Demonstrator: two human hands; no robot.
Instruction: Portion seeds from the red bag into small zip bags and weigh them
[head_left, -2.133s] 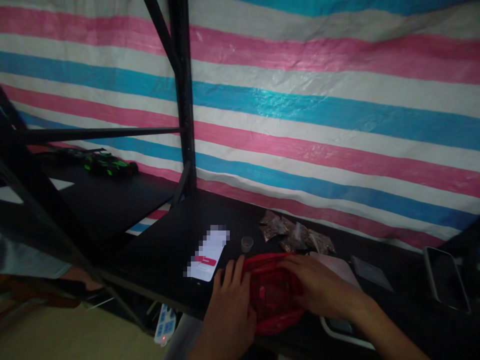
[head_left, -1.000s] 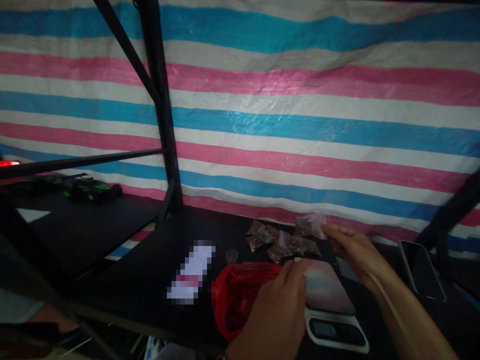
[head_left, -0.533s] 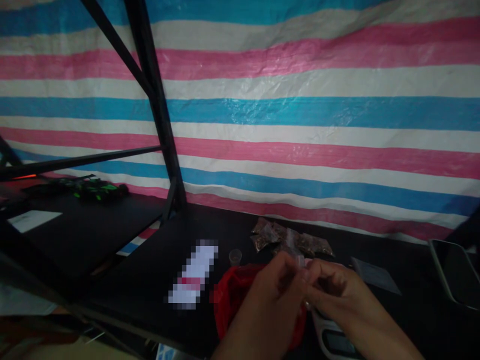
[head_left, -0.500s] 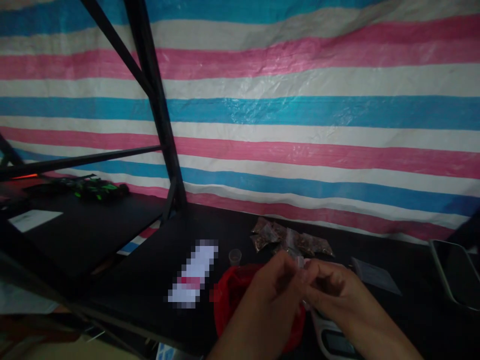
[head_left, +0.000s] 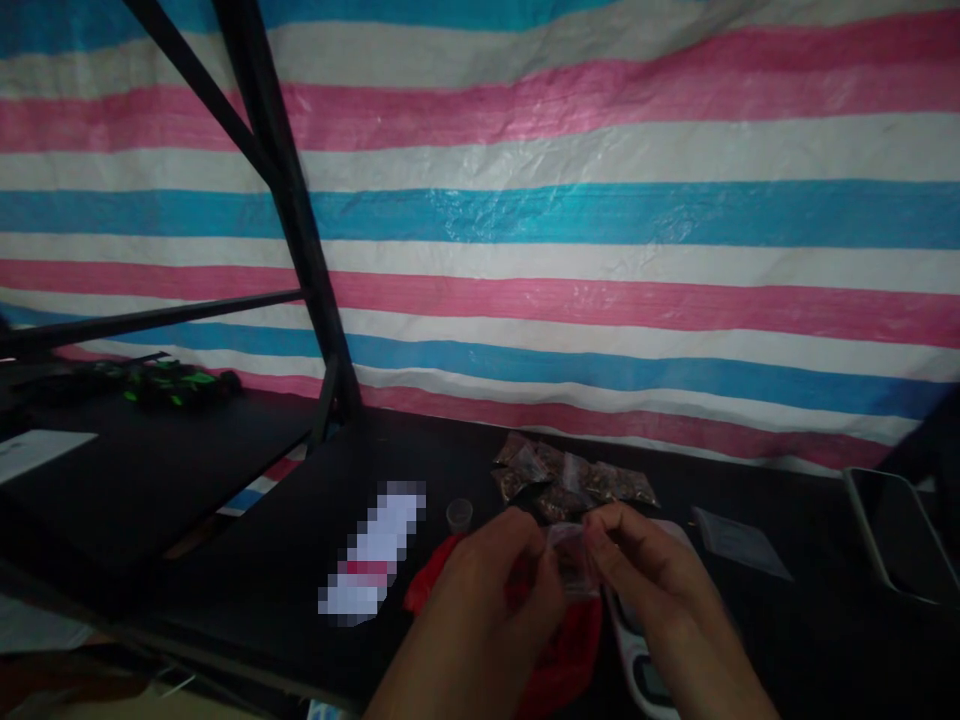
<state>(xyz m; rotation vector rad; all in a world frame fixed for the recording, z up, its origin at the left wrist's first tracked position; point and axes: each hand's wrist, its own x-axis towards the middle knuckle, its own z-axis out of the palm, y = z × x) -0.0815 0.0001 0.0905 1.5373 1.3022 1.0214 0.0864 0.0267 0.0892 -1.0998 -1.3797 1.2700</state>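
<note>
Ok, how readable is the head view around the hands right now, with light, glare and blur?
Head view: the black tabletop is dim, and the striped tarp behind shows mild sheen. Left hand and right hand pinch a small clear plastic bag, slightly soft. A pixelated white patch hides detail.

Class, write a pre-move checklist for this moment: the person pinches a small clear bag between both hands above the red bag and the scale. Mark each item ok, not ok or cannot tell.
1. Small clear bag pinched by both the left hand and the right hand: ok.
2. Bag mouth open: cannot tell, dim and blurred.
3. Red bag directly below the hands: ok.
4. Scale display readable: not ok, hidden by the right hand.
5. Small cup upright on the black table, apart from the hands: ok.
6. Pile of filled bags lying behind the hands: ok.
</note>
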